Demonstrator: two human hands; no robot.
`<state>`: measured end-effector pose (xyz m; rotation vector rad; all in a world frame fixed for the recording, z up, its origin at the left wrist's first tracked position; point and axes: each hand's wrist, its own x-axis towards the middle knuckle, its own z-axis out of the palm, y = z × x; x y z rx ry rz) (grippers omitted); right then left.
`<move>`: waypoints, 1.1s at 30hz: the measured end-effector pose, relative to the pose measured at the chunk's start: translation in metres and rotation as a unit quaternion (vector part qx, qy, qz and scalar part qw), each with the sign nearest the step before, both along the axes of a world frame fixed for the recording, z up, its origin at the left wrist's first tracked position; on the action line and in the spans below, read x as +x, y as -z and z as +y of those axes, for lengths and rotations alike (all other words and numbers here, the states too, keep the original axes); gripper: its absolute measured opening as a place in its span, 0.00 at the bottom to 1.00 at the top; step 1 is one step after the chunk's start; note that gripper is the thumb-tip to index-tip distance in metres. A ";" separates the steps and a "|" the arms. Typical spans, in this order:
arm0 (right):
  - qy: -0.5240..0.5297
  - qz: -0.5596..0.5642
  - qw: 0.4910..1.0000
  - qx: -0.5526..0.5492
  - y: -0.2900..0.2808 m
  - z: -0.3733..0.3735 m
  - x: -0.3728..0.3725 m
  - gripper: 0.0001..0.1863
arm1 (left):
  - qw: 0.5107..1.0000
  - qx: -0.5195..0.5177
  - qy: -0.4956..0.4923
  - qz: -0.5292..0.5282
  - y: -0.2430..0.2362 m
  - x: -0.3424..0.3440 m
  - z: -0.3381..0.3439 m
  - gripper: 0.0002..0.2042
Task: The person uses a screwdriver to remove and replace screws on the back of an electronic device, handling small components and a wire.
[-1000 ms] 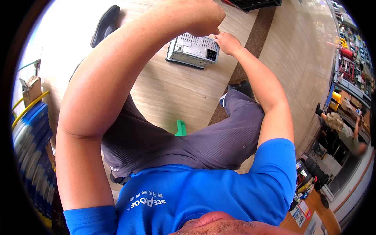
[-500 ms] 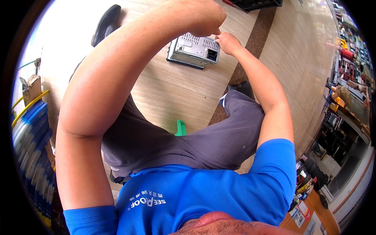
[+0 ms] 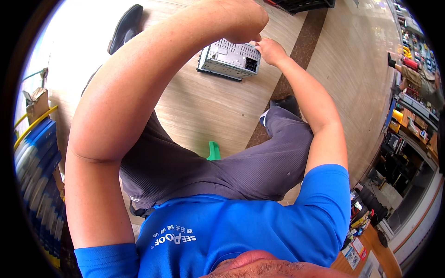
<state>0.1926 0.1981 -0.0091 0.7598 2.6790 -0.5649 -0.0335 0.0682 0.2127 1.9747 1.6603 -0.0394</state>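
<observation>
While the person sits above a wooden floor [image 3: 204, 106], a grey metal electronics box [image 3: 229, 59] lies flat on it at the upper centre of the frame. The right hand [image 3: 270, 50] rests with curled fingers at the box's right end, whether gripping cannot be told. The left hand [image 3: 241, 21] hangs fisted just above the box, holding nothing visible.
</observation>
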 end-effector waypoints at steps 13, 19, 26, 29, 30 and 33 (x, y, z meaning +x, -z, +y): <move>-0.017 -0.049 0.997 0.056 -0.018 -0.011 -0.009 0.11 | 1.000 0.015 0.006 -0.005 0.002 -0.003 -0.003 0.17; -0.016 -0.051 0.997 0.060 -0.015 -0.010 -0.009 0.12 | 1.000 0.003 0.002 0.005 0.003 -0.002 -0.001 0.17; -0.016 -0.048 0.997 0.065 -0.013 -0.011 -0.008 0.13 | 1.000 0.003 0.008 0.013 0.004 0.001 -0.001 0.17; -0.008 -0.057 0.996 0.067 -0.014 -0.013 -0.010 0.13 | 1.000 0.004 0.007 0.016 0.004 0.002 -0.001 0.17; -0.007 -0.058 0.996 0.070 -0.015 -0.014 -0.010 0.14 | 1.000 0.004 0.008 0.016 0.004 0.002 -0.001 0.17; -0.002 -0.072 0.995 0.074 -0.015 -0.015 -0.012 0.15 | 0.999 -0.004 0.024 0.023 0.002 0.001 -0.001 0.17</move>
